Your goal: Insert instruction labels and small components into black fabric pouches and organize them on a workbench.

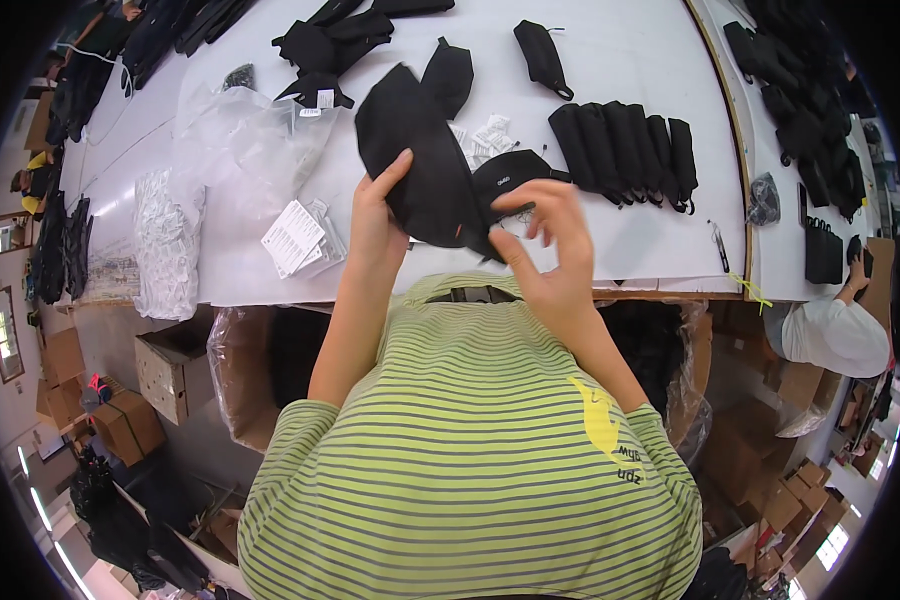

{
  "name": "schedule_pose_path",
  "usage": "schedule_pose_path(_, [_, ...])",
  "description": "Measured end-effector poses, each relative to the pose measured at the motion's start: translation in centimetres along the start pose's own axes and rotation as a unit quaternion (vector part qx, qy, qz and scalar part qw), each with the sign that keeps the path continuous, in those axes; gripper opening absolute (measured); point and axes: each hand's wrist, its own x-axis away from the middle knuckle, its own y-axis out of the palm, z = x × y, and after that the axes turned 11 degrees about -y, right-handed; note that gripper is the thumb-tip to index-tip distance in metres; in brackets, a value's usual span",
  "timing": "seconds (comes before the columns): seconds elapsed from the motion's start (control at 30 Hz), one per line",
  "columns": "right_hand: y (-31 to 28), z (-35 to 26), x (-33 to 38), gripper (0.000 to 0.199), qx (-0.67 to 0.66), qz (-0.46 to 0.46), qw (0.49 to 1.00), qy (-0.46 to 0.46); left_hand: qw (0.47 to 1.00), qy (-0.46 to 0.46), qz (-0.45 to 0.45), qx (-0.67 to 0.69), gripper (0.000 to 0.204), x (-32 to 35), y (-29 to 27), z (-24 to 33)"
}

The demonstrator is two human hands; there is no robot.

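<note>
My left hand point(378, 215) grips a flat black fabric pouch point(420, 165) by its left side, thumb on top. The pouch is tilted above the table edge, with a small red mark near its lower end. Beside that lower end is my right hand point(548, 245), its thumb and fingers apart and slightly smeared by motion. Whether its thumb touches the pouch's tip, I cannot tell. Just behind my right hand lies another black fabric piece point(515, 172) with a small white mark. White labels point(490, 138) lie in a small heap behind the pouch.
Several rolled black pouches point(625, 150) line up at right on the white table point(660, 250). Loose black pieces point(335, 45) lie at the back. A clear plastic bag point(255, 140) and a label stack point(300, 240) sit left. Snips point(719, 247) lie near the right edge.
</note>
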Motion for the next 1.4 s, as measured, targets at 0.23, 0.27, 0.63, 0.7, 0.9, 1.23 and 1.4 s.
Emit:
schedule_pose_path(0.23, [1.2, 0.8, 1.4, 0.046, 0.17, -0.011, 0.985, -0.03, 0.99, -0.082, 0.019, 0.11, 0.029, 0.9, 0.8, -2.1])
schedule_pose_path(0.27, [1.2, 0.9, 1.1, 0.046, 0.17, -0.011, 0.985, -0.03, 0.989, -0.093, 0.004, 0.111, 0.03, 1.2, 0.9, -2.5])
schedule_pose_path(0.63, [-2.6, 5.2, 1.6, 0.03, -0.086, 0.093, 0.983, 0.136, 0.95, 0.162, 0.027, -0.266, 0.045, 1.2, -2.3, -1.6])
schedule_pose_path(0.7, [-3.2, 5.8, 1.8, 0.029, -0.099, 0.095, 0.979, 0.151, 0.897, 0.185, -0.058, -0.397, 0.032, 0.7, -2.8, -1.0])
schedule_pose_path(0.9, [-5.4, 8.1, 2.4, 0.024, -0.034, 0.005, 0.961, 0.276, 0.882, 0.225, 0.072, -0.408, 0.015, -0.7, -1.4, -2.6])
schedule_pose_path(1.23, [-17.1, 20.3, 5.7, 0.029, -0.04, 0.371, 0.893, 0.252, 0.809, 0.172, 0.183, -0.532, 0.047, -6.5, -9.5, -7.5])
schedule_pose_path(1.4, [-30.7, 32.9, 10.9, 0.037, 0.099, 0.58, 0.788, 0.18, 0.559, 0.166, 0.28, -0.763, 0.085, -7.0, -17.5, -10.6])
